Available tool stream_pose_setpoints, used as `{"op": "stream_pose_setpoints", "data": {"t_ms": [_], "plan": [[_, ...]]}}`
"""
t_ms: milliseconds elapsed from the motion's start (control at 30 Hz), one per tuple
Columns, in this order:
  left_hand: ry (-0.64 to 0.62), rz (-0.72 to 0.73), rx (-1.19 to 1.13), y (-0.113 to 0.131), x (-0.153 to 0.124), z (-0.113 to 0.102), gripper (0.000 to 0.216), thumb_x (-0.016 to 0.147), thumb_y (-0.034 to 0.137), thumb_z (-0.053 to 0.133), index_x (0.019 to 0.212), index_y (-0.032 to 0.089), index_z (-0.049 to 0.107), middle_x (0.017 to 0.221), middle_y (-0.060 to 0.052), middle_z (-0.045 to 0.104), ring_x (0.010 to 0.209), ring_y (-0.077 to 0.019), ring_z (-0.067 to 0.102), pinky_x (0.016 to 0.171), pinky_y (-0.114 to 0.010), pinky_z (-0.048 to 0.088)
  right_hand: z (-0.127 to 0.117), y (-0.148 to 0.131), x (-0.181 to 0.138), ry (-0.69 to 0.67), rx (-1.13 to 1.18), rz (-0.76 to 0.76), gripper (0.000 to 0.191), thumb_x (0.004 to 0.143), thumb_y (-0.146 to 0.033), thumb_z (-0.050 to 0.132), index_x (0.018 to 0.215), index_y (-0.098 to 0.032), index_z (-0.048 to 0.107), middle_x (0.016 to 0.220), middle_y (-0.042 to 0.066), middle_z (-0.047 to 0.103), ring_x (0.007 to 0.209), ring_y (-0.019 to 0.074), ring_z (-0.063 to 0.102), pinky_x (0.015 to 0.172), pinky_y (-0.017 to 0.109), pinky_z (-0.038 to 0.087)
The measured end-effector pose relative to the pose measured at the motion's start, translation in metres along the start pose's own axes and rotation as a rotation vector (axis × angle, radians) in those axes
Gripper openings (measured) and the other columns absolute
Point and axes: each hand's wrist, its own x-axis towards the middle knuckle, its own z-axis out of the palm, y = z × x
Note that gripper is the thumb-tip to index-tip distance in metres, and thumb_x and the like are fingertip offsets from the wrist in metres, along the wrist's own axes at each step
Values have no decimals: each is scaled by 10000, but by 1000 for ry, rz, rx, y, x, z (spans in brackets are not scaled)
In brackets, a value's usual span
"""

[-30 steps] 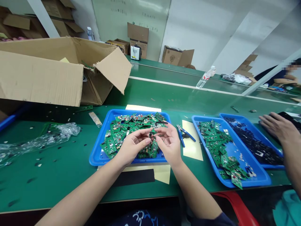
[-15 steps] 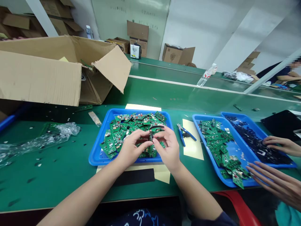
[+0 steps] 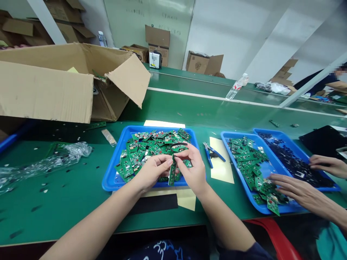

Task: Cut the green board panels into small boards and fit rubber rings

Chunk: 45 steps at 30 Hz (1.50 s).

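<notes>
Over a blue tray [image 3: 108,175] heaped with green circuit boards [image 3: 130,168], both my hands meet in front of my chest. My left hand [image 3: 153,171] is closed, pinching a narrow green circuit board [image 3: 171,175] that stands on end, its lower part pointing down. My right hand [image 3: 191,168] is closed too, thumb and forefinger drawn together at the board's upper end. A thin curved black strip [image 3: 179,144] arcs over the right forefinger; its lower end is hidden among the fingers.
Blue-handled cutters [image 3: 208,157] lie on yellow paper [image 3: 226,173] right of the tray. Further right, a co-worker's hands [image 3: 295,189] reach over trays of boards and small black parts [image 3: 284,155]. A large cardboard box [image 3: 46,92] stands left; a black strip [image 3: 154,204] lies in front.
The board in my left hand has turned and now shows its long face, hanging lower between my hands. A co-worker's near hand has moved left over the boards.
</notes>
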Motion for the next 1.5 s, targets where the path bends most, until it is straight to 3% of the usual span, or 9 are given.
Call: {"op": "stream_pose_setpoints", "data": {"t_ms": [167,333,600,767,933,1033,1100,1333,1500], "plan": [[-20,-85,-87,1,1,0,331,624,422,769,759,133,681,643,-34,666,560,-98,591,553,-190,447,-1,1,2,-7,81,72,406,801,-176,571,1183,-245,455,783,3,624,741,163,638,694,341,564],[-74,-83,-143,3,-1,-1,321,659,405,750,818,130,699,635,-52,680,588,-124,620,601,-218,478,-2,-2,4,-27,211,110,456,823,-188,538,1250,-248,389,925,48,637,780,169,631,626,328,567],[-118,-90,-184,0,-1,-2,302,653,386,763,811,135,704,623,-45,673,611,-117,625,604,-201,484,0,1,1,-3,126,-33,389,814,-156,573,1176,-262,475,827,1,668,831,166,657,856,384,518],[-64,-54,-89,1,-1,0,326,687,427,719,848,146,691,717,-33,659,617,-101,599,623,-224,499,-8,4,9,-62,36,4,314,823,-216,565,1133,-249,525,780,11,675,783,183,664,790,380,532],[149,239,398,15,-2,-13,345,768,427,612,1002,177,645,886,-68,666,768,-185,627,685,-318,512,-58,25,35,223,-163,147,376,768,-315,621,1118,-204,546,705,13,646,687,176,636,678,333,521],[308,486,851,21,-1,-26,239,804,371,564,924,185,653,912,-81,655,855,-226,606,749,-369,488,-104,41,44,428,-328,194,552,744,-333,626,1237,-156,452,655,-4,611,643,169,612,646,314,500],[292,597,1098,20,0,-32,189,813,337,548,835,185,658,891,-82,645,880,-240,585,795,-407,466,-131,51,44,486,-468,230,585,739,-327,607,1259,-119,438,663,15,612,658,180,605,665,325,492],[159,622,1480,6,4,-35,234,789,305,586,937,140,661,963,-134,601,919,-291,533,774,-443,465,-189,77,28,438,-916,503,575,723,-224,549,1270,-65,468,795,123,677,826,269,605,828,429,428],[180,694,1470,3,13,-39,216,818,327,516,768,180,667,944,-129,608,921,-301,542,786,-458,459,-202,80,32,393,-987,635,531,731,-171,521,1254,-86,483,854,139,690,854,284,613,831,422,420]]}}
